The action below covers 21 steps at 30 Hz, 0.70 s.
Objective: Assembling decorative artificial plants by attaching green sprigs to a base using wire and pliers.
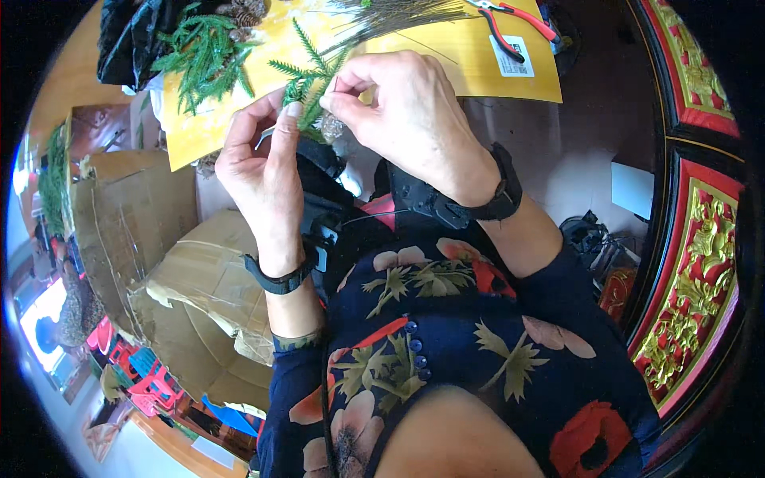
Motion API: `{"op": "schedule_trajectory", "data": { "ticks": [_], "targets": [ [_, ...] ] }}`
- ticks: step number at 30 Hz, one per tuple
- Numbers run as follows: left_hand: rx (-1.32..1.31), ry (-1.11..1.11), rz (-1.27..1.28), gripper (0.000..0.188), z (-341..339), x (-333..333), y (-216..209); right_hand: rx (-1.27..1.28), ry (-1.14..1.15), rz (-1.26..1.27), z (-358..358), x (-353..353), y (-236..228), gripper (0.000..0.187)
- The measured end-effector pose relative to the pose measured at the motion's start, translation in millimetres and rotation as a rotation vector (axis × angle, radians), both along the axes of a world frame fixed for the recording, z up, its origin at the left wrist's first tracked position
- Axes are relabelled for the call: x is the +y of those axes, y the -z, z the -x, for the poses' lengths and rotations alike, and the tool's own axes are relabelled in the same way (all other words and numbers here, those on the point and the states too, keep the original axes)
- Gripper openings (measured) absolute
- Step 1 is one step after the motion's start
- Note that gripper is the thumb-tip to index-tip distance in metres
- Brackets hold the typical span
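Between the thumb and fingers of my left hand (267, 155) is an artificial green pine sprig (309, 77), its needled branches fanning upward. My right hand (418, 115) is closed in a pinch against the sprig's right side. A thin line, perhaps wire, shows at its fingertips, but what they grip is too small to make out. Just below the fingertips a brown pine cone (331, 127) is partly hidden. Both hands are close together over the near edge of a yellow work surface (187, 143).
More pine sprigs (203, 60) and pine cones (245, 11) lie at the back left beside a black bag (131, 40). Thin dark wires (398, 20) spread across the far middle. Red-handled pliers (530, 20) rest far right. Cardboard boxes (207, 263) stand left, a carved gold-and-red panel (697, 271) right.
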State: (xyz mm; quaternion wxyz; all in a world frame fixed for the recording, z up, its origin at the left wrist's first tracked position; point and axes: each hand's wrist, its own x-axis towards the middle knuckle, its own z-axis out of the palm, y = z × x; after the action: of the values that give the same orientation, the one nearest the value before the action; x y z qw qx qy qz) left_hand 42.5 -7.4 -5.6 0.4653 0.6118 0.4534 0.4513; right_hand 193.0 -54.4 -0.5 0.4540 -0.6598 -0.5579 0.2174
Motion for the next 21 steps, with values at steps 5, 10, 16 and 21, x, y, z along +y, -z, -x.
{"op": "schedule_trajectory", "data": {
  "ticks": [5, 10, 16, 21],
  "targets": [
    [-0.036, 0.014, 0.01, 0.016, -1.8, -4.7, -3.1, -0.023, 0.031, -0.004, 3.3, 1.3, -1.8, 0.011],
    [-0.065, 0.031, 0.088, 0.015, -3.0, -11.9, 6.2, -0.065, 0.038, 0.03, 8.9, -0.3, -6.8, 0.008],
    [-0.445, 0.003, 0.444, 0.015, -4.3, -13.2, 6.7, -0.072, 0.064, -0.009, 17.2, -4.4, -3.0, 0.01],
    [-0.489, 0.013, 0.446, 0.014, -2.2, -12.2, 9.2, 0.115, 0.038, -0.124, 27.3, -10.0, 12.4, 0.009]
  ]
}}
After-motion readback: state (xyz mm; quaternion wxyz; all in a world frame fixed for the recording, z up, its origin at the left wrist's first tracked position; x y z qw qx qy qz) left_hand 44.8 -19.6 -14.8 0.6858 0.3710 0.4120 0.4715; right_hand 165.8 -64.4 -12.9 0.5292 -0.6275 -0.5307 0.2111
